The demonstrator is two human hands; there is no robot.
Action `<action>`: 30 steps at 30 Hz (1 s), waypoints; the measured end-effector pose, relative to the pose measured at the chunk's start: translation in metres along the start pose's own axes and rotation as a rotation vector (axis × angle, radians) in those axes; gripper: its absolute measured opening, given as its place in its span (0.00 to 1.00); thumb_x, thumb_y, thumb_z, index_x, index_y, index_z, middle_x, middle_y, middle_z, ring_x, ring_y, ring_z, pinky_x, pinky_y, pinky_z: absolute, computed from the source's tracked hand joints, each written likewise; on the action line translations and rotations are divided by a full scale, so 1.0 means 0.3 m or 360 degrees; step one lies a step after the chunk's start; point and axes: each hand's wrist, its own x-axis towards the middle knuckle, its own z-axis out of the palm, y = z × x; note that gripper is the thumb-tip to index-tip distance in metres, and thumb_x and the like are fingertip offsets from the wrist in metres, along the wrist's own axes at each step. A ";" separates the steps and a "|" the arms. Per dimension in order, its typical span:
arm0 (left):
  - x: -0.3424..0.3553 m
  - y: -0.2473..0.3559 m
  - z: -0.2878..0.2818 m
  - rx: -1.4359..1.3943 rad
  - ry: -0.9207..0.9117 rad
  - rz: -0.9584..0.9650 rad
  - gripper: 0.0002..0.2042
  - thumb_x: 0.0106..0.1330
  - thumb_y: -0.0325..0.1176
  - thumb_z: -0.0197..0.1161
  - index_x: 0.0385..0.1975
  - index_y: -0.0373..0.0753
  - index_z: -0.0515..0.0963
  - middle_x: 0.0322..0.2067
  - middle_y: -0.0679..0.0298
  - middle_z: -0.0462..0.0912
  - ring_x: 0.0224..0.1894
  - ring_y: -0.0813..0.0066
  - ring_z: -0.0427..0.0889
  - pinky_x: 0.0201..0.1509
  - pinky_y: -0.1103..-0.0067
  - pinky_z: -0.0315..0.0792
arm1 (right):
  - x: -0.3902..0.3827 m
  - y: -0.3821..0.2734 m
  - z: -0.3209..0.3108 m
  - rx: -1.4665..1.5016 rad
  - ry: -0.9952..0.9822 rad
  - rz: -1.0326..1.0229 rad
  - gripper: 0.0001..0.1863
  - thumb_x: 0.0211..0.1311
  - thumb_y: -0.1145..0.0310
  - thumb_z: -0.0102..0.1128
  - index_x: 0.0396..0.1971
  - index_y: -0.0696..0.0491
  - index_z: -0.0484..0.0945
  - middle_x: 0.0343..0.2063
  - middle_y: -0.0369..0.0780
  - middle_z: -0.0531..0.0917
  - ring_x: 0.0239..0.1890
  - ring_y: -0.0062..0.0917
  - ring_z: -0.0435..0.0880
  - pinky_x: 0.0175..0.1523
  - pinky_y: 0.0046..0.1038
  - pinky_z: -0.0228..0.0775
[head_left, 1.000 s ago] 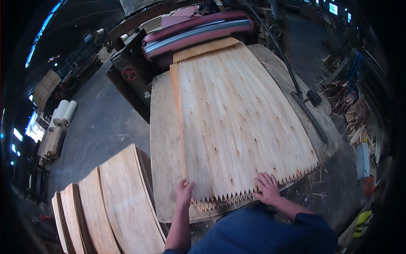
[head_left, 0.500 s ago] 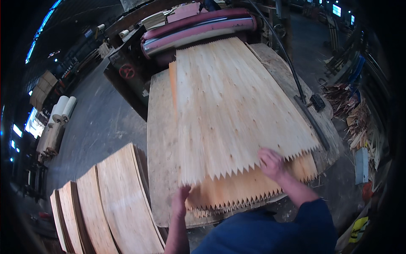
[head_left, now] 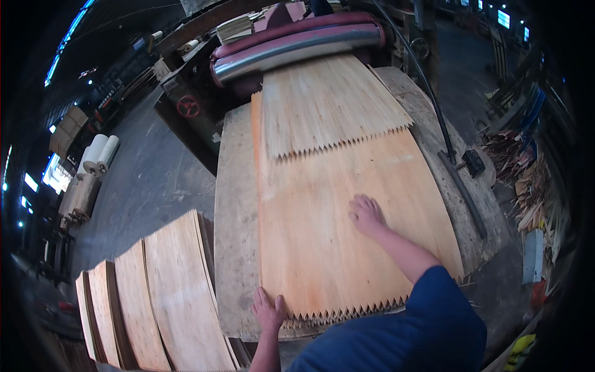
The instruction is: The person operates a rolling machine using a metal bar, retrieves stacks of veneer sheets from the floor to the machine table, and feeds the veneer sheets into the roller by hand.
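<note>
At the near left corner of the stack (head_left: 347, 248), the left hand (head_left: 268, 310) is seen with thumb and fingers spread; nothing is pinched, and whether the wood is touched cannot be told. To the left of the stack, several piles (head_left: 176, 291) of pale sheets are placed side by side. Over the near half of the stack, right of its middle, the right hand (head_left: 367, 215) is extended below a blue sleeve (head_left: 434, 297); its fingers are slightly parted and bent, with nothing gripped, and contact with the surface cannot be confirmed. The stack's near edge is toothed, and it is supported by a worn table (head_left: 235, 204). To the right of the stack, a dark bar (head_left: 462, 195) is laid on the table. On the far half of the stack, the sheet (head_left: 328, 108) is shown lying lengthwise, its toothed near edge set across the stack and its far end brought up to the rollers (head_left: 297, 53), which are mounted beyond the stack. Left of the stack's far end, a red handwheel (head_left: 188, 106) is fitted; farther left, white rolls (head_left: 99, 153) are grouped on the floor (head_left: 155, 167).
</note>
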 end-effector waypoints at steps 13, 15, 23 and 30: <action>0.048 0.111 -0.211 -0.0188 -0.0043 0.0259 0.24 0.56 0.37 0.58 0.50 0.28 0.66 0.46 0.40 0.72 0.48 0.42 0.72 0.51 0.60 0.69 | -0.816 -0.244 -0.156 -0.0165 -0.0090 0.0081 0.25 0.59 0.57 0.52 0.54 0.51 0.69 0.60 0.43 0.65 0.65 0.36 0.57 0.68 0.44 0.42; 0.046 0.143 -0.240 -0.0245 -0.0047 0.0288 0.24 0.57 0.37 0.57 0.50 0.28 0.66 0.46 0.40 0.73 0.47 0.42 0.73 0.50 0.60 0.69 | -0.867 -0.257 -0.148 -0.0178 -0.0039 0.0029 0.28 0.56 0.54 0.55 0.56 0.51 0.69 0.61 0.43 0.64 0.65 0.37 0.56 0.68 0.45 0.40; 0.083 0.111 -0.372 -0.1910 -0.0963 -0.0153 0.18 0.55 0.34 0.64 0.43 0.29 0.75 0.34 0.59 0.82 0.35 0.75 0.80 0.41 0.78 0.72 | -0.899 -0.307 -0.278 -0.0081 -0.0328 -0.0244 0.32 0.50 0.52 0.60 0.56 0.50 0.69 0.59 0.44 0.66 0.64 0.38 0.58 0.67 0.46 0.44; 0.096 0.025 -0.399 -0.2467 -0.0613 -0.0285 0.19 0.64 0.38 0.55 0.51 0.31 0.71 0.45 0.56 0.78 0.46 0.68 0.78 0.50 0.74 0.72 | -0.725 -0.365 -0.364 0.0062 0.0457 -0.0605 0.18 0.47 0.67 0.61 0.41 0.57 0.78 0.43 0.44 0.79 0.47 0.40 0.77 0.53 0.39 0.70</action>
